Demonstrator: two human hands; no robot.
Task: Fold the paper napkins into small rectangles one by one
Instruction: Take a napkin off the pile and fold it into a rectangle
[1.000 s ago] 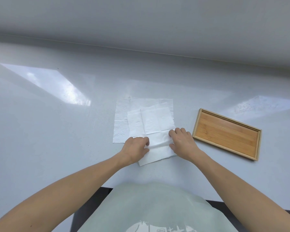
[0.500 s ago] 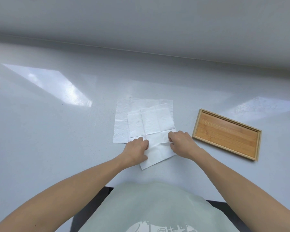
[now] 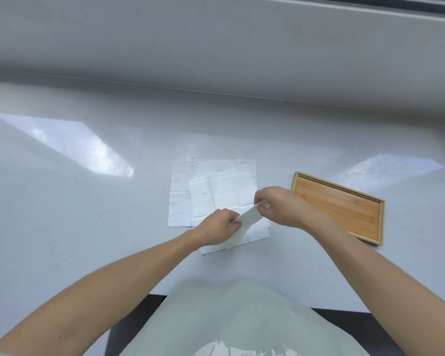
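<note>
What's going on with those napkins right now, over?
Left hand and right hand pinching the top napkin, lifting its edge. Bottom napkin flat. Wooden tray empty, nothing obstructing.

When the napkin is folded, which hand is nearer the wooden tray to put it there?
Probably the right hand: it pinches the napkin right beside the wooden tray. The left hand is farther away.

Top napkin (image 3: pixel 248 219) pinched between both hands — left hand (image 3: pixel 220 228), right hand (image 3: pixel 280 206).

white table (image 3: pixel 88 227): napkins (image 3: pixel 213 186), wooden tray (image 3: pixel 339 206).
</note>
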